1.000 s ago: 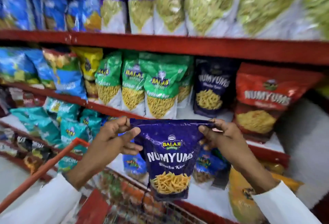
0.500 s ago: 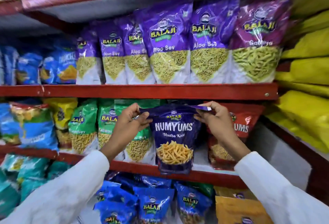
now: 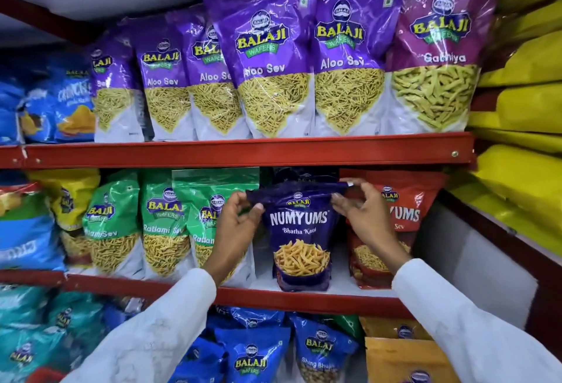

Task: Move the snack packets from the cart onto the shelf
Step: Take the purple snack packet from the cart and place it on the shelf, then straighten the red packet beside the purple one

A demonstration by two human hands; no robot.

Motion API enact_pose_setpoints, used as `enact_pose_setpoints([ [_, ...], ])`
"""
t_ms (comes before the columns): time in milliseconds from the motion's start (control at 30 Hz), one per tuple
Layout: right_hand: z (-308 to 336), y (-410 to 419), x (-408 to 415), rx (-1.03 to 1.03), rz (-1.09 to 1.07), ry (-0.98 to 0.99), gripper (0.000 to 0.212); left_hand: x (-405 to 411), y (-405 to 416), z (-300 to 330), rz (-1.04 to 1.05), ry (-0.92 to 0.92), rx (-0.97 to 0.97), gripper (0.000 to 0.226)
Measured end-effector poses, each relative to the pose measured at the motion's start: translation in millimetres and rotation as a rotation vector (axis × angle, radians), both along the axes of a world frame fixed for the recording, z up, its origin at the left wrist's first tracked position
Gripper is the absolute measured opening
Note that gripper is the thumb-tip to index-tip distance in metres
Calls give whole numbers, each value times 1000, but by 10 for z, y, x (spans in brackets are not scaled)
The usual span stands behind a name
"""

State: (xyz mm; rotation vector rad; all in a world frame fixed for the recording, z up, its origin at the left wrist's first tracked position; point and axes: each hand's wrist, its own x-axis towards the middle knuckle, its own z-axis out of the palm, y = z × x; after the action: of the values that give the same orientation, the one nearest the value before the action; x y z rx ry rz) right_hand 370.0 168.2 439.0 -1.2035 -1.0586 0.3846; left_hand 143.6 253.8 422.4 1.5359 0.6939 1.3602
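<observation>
A dark blue Numyums packet (image 3: 299, 239) stands upright on the middle shelf (image 3: 304, 299), its base resting on the white shelf board between green Ratlami Sev packets (image 3: 164, 224) and a red Numyums packet (image 3: 401, 215). My left hand (image 3: 237, 224) pinches the packet's top left corner. My right hand (image 3: 363, 215) pinches its top right corner. Another dark blue packet shows just behind it. The cart is out of view.
Purple Aloo Sev packets (image 3: 267, 57) and a Gathiya packet (image 3: 438, 57) fill the shelf above. Blue packets (image 3: 252, 355) sit on the shelf below. Yellow bags (image 3: 523, 102) are stacked at the right. A bare white gap lies left of the held packet.
The packet rose from above the cart to the middle shelf and now sits on the shelf board. The view tilted up, and the cart left the frame.
</observation>
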Motion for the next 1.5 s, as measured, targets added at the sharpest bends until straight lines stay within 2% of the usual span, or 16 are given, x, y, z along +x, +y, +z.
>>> enact_pose_setpoints([
  [67,-144,-79,15,26,-62,-79,38,-24,-104,-98,113,57,61,32],
  [167,-500,-118,-50,-25,-150,-161,40,24,-221,-430,184,224,89,56],
  [233,-755,-88,-90,-191,-173,-257,44,116,-225,-674,144,341,74,57],
  [300,-928,-35,-117,-351,-100,-284,53,192,-146,-841,142,477,69,57],
  [400,-1050,15,-120,-459,-30,-358,55,256,-67,-956,99,616,40,56],
  [600,-1101,-87,-150,-398,1,-358,41,227,-84,-1011,90,585,30,62],
  [833,-1163,-156,-203,-379,-4,-330,50,166,-198,-1056,93,572,71,58],
  [933,-1170,-222,-115,-357,55,-220,52,204,-365,-1062,272,445,77,53],
  [1000,-1220,-337,26,-308,4,-203,43,279,-548,-1036,439,332,205,38],
  [1067,-1291,-495,175,-214,-108,-189,31,413,-739,-1000,477,271,342,26],
  [1167,-1331,-691,358,-104,-350,-117,17,743,-926,-1020,299,368,418,19],
  [1233,-1337,-743,517,-116,-440,-49,21,1010,-945,-1103,202,498,403,8],
  [1300,-1349,-746,673,-212,-456,-20,30,1254,-921,-1185,145,575,349,18],
  [1400,-1272,-754,867,-443,-423,-105,45,1581,-864,-1201,93,649,333,39],
  [1500,-1181,-739,985,-560,-348,-176,52,1778,-729,-1162,90,678,240,59],
])
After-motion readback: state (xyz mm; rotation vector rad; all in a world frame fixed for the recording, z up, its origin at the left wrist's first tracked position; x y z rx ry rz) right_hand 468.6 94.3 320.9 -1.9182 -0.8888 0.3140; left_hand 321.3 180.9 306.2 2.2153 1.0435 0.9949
